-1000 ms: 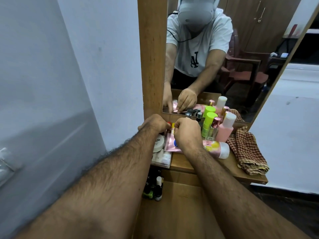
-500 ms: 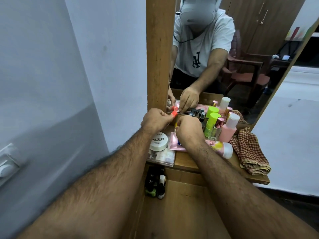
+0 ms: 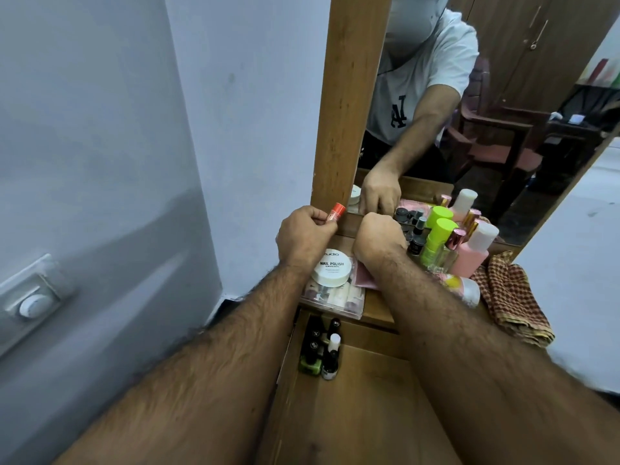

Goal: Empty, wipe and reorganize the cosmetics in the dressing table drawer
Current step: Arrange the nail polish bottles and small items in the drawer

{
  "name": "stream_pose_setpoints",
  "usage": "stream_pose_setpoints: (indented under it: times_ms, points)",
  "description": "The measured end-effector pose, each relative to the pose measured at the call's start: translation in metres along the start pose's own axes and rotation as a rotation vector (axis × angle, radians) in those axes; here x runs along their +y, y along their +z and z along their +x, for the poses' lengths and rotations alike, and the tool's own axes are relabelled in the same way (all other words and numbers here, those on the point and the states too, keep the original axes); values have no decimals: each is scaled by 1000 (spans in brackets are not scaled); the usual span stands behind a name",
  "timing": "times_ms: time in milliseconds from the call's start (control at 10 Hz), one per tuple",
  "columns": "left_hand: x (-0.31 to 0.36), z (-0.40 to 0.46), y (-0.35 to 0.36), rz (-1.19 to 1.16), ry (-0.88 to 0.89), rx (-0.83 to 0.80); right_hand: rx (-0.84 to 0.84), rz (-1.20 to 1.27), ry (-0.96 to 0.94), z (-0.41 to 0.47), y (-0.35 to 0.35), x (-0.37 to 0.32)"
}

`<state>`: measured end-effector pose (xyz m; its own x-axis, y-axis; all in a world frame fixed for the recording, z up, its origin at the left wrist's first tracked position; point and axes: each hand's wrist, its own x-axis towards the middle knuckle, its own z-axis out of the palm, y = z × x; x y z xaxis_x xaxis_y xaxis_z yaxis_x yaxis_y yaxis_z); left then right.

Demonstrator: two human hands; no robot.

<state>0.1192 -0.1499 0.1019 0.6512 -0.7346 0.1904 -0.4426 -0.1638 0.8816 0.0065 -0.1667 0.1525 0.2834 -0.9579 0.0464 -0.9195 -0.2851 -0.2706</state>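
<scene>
A person's left hand point(image 3: 307, 234) pinches a small orange-capped tube point(image 3: 334, 213) in front of the mirror frame point(image 3: 349, 95), its long axis tilted with the cap pointing up and to the right, while the right hand point(image 3: 380, 238), fingers curled downward at the foot of that frame, hides whatever it may be grasping, so its hold cannot be told. The tube's lower end is buried in the fingers and its label is unreadable; a white nail-polish jar point(image 3: 332, 268) sits on the tabletop point(image 3: 375, 308) just below the frame. Half a second earlier the tube sat lower beside the right hand; it is now lifted clear to the left.
</scene>
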Motion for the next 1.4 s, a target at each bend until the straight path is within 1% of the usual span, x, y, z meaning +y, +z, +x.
stream_pose_setpoints:
  times_ms: [200, 400, 800, 1000, 1200, 1400]
  points:
    - [-2, -1, 1, -19, 1, 17, 22, 35, 6, 8, 7, 2]
    - [-2, -2, 0, -29, 9, 25, 11, 24, -1, 19, 13, 5]
    - [-4, -3, 1, -47, 25, 29, 72, 77, -33, 30, 30, 12]
    - [-4, -2, -2, -83, 37, 67, 148, 205, 5, 29, 25, 14]
    - [4, -3, -7, -94, 46, 93, 229, 352, -63, 27, 17, 14]
    - [23, -15, -17, -159, 63, 130, 357, 543, -92, 13, -10, 12]
